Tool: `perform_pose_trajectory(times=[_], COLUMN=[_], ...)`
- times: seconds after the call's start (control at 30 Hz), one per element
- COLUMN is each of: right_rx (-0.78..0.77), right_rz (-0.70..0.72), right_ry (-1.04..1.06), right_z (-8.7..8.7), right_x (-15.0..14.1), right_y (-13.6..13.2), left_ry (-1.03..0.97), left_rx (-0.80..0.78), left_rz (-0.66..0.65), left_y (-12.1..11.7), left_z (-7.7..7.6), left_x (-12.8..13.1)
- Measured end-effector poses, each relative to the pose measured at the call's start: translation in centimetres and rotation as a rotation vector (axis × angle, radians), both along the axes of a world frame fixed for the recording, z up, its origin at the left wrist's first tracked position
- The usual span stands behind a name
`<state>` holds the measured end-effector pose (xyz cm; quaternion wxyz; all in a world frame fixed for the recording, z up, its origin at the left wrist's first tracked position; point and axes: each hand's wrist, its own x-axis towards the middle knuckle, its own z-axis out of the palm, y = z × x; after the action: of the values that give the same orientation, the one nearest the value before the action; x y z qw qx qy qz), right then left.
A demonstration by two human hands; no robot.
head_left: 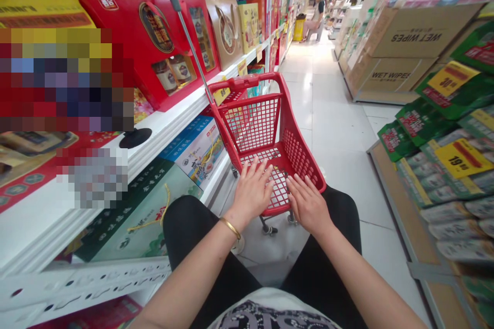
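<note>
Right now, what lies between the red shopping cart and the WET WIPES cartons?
In the head view, a stretch of pale floor tiles separates the red shopping cart from the WET WIPES cartons.

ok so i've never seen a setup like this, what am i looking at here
No machine here: the single picture comes from a camera worn on a person's head, looking forward and down. The left hand, with a gold bangle at the wrist, and the right hand are that person's own: bare, open, backs up, at the near end of a red shopping cart. Neither shows anything held; whether they touch the cart is unclear. A large red box stands on the white shelf at left.
</note>
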<state>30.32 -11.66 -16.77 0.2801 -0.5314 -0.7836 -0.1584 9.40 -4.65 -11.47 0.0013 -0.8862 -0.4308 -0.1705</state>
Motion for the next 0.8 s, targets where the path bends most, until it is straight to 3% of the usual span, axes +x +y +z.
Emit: perform_pose_trajectory(times=[0.17,0.4,0.67,0.8], right_rx=[0.029,-0.020,0.034,0.008], right_rz=[-0.060,0.048,-0.034,-0.019], right_ry=[0.028,-0.010,0.006,0.017], right_z=[-0.2,0.2,0.0,0.0], right_x=[1.3,-1.7,3.0,0.7], right_y=[0.4,0.0,0.6,0.3], left_ry=[-0.007,-0.011,-0.021,-0.023], left_rx=[-0.001,-0.010,-0.012,-0.006], left_rz=[0.009,-0.004,-0.007,-0.003], left_y=[0.1,0.0,0.1,0.1], left_z=[0.0,0.2,0.1,0.0], left_x=[0.4,-0.4,-0.1,-0.2])
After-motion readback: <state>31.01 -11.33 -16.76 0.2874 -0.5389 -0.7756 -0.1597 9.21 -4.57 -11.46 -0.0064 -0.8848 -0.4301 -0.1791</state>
